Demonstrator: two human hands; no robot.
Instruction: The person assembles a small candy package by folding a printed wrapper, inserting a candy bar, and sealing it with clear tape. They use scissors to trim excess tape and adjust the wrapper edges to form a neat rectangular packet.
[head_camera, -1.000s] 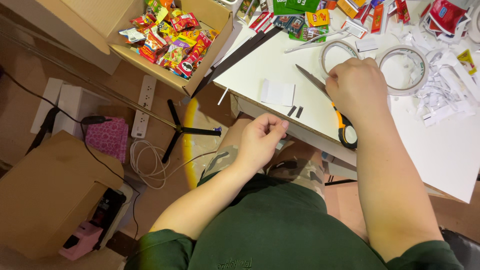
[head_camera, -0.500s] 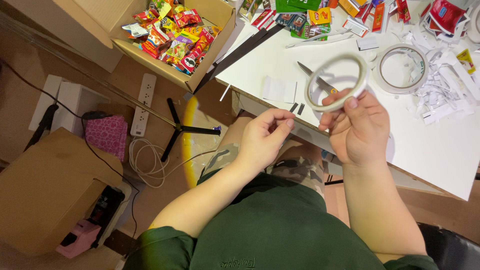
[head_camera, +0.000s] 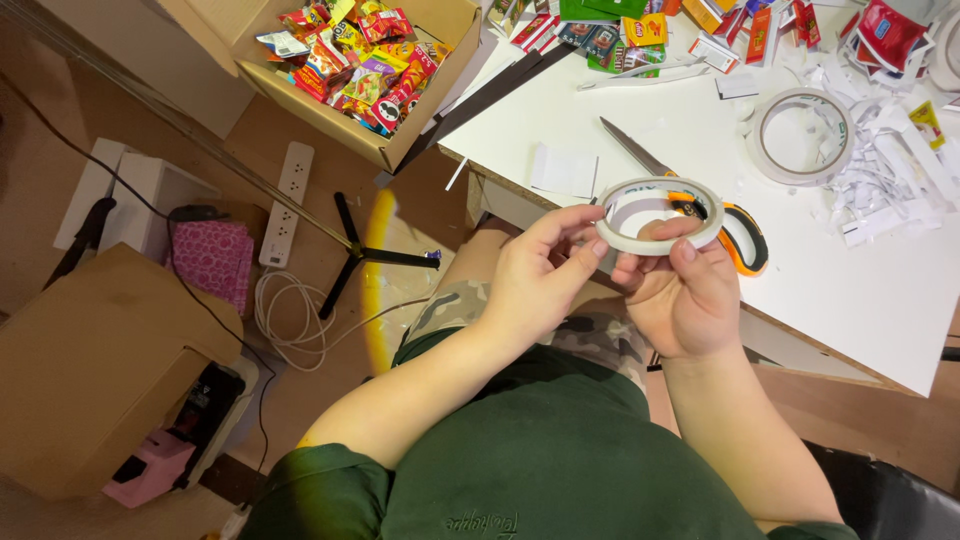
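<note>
I hold a white roll of tape (head_camera: 700, 193) in front of me, just above my lap at the table's near edge. My right hand (head_camera: 684, 296) grips the roll from below, thumb on its rim. My left hand (head_camera: 540, 275) pinches the roll's left side with fingertips at the tape's edge. Behind the roll, scissors (head_camera: 735, 225) with orange and black handles lie on the white table (head_camera: 800, 290), blades pointing to the far left.
A second tape roll (head_camera: 800, 137) lies on the table beside a pile of white paper scraps (head_camera: 890, 185). A small white card (head_camera: 563, 170) lies near the edge. A cardboard box of snack packets (head_camera: 365, 60) stands at the far left. On the floor lie a power strip (head_camera: 283, 205), cables and another cardboard box (head_camera: 95, 370).
My right hand lifted the tape roll off the table and brought it toward me. My left hand rose from my lap to meet the roll and took hold of its left side.
</note>
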